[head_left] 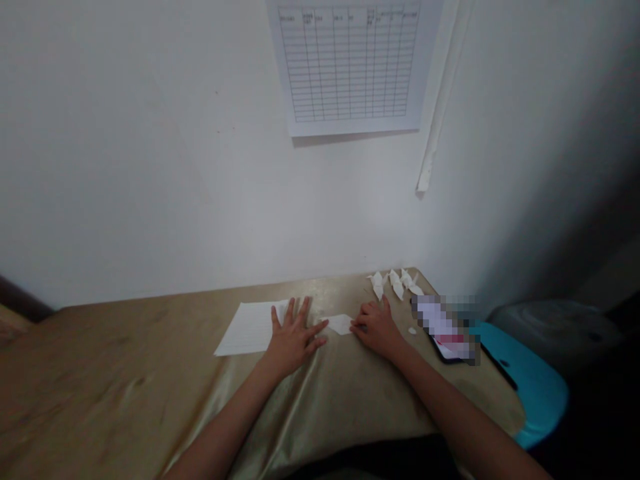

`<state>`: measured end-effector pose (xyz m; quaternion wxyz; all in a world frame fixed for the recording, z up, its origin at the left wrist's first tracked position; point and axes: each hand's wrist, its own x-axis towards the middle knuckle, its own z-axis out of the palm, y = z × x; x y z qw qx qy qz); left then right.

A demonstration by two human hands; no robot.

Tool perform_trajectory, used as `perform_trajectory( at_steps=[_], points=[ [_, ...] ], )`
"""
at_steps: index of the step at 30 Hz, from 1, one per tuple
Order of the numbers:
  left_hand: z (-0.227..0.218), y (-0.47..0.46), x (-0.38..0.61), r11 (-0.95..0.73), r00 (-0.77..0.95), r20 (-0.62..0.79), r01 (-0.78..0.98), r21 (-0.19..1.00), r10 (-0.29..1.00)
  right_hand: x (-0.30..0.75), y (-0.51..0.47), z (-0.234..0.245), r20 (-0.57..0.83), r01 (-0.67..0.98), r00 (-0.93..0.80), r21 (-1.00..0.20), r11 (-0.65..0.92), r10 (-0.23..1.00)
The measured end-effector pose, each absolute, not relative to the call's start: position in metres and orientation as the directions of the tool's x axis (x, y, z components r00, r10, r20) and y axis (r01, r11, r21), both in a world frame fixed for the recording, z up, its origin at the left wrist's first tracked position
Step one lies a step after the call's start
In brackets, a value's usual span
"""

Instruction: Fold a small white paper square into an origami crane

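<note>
My left hand (294,337) lies flat on the table with its fingers spread, its fingertips touching the left edge of a small folded white paper (341,324). My right hand (379,327) rests on the table at the paper's right edge, fingers curled down and pressing on it. Under the heel of my left hand sits the corner of a lined white sheet (249,328). Three small folded white paper figures (396,283) stand in a row near the wall, beyond my right hand.
The table wears a shiny golden cloth (150,380). A phone (447,333) lies at the table's right edge, with a turquoise object (530,387) and a grey bin (555,330) beyond it. A printed grid chart (350,63) hangs on the white wall.
</note>
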<state>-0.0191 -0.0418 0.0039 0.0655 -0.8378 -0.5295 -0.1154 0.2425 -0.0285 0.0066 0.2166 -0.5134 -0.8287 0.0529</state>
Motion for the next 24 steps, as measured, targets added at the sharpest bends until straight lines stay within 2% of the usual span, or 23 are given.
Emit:
perform_trajectory(
  at_steps=[17, 21, 24],
  points=[
    [0.012, -0.041, -0.017, -0.250, 0.232, 0.419, 0.968, -0.011, 0.878, 0.242, -0.031, 0.007, 0.315, 0.827, -0.358, -0.329, 0.455, 0.879],
    [0.013, -0.045, -0.006, -0.326, 0.290, 0.405, 0.945, 0.022, 0.867, 0.238, -0.032, 0.003, 0.323, 0.832, -0.317, -0.357, 0.425, 0.892],
    [0.008, -0.049, 0.003, -0.455, 0.414, 0.368, 0.890, 0.027, 0.833, 0.237, -0.030, 0.001, 0.302, 0.836, -0.302, -0.371, 0.404, 0.904]
  ],
)
